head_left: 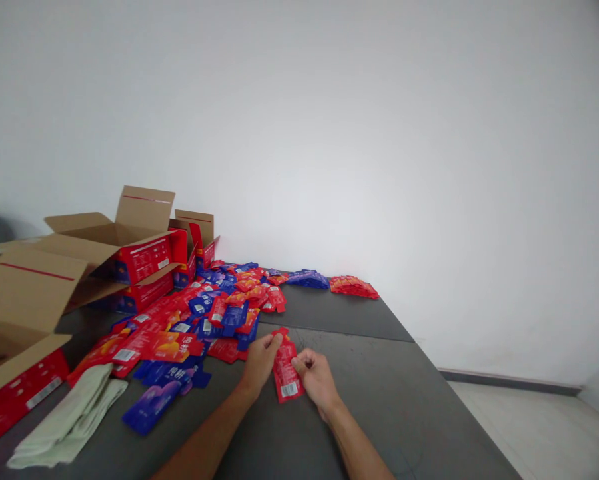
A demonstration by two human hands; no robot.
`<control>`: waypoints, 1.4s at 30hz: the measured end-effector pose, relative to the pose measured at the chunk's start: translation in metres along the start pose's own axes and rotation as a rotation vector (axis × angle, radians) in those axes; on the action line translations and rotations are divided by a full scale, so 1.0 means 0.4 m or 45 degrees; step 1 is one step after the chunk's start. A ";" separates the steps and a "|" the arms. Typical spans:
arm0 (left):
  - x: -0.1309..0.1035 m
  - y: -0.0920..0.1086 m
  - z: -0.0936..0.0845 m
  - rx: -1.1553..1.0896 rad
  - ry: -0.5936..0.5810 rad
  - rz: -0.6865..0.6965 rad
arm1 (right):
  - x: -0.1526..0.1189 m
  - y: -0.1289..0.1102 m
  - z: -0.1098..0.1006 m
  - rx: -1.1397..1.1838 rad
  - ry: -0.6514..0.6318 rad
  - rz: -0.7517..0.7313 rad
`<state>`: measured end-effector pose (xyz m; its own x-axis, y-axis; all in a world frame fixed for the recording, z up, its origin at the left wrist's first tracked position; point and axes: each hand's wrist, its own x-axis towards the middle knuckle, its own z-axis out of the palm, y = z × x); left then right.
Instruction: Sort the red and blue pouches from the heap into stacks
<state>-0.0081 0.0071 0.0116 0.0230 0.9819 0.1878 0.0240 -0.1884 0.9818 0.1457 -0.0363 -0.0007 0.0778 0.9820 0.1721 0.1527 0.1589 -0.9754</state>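
Observation:
A red sachet point(286, 373) with a white barcode near its lower end is held between my two hands, just over the dark table. My left hand point(262, 360) pinches it near its top left. On its right edge, the thumb and fingers of my right hand point(316, 377) are closed. To the left lies a loose heap of red and blue sachets point(174, 347), with a single blue sachet point(152, 403) at its near end.
Open red cartons point(146, 260) with brown flaps stand at the left, another carton point(24, 390) nearer me. A folded pale cloth point(69, 417) lies beside it. Along the wall sit a row of blue sachets point(308, 279) and a row of red sachets point(353, 287). The table point(379, 400) ends at the right.

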 end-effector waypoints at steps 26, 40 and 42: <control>-0.037 -0.001 0.041 -0.676 -0.332 -0.154 | 0.012 0.014 -0.009 0.023 -0.031 0.058; -0.012 -0.022 0.019 -0.505 -0.170 -0.134 | -0.004 -0.023 -0.020 0.042 -0.122 0.204; -0.016 -0.018 0.022 -0.428 -0.215 -0.106 | -0.005 -0.028 -0.018 0.132 -0.107 0.130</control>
<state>0.0005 0.0020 0.0029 0.2001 0.9715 0.1271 -0.2957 -0.0638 0.9532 0.1508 -0.0406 0.0109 0.0046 0.9980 0.0637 0.0457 0.0634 -0.9969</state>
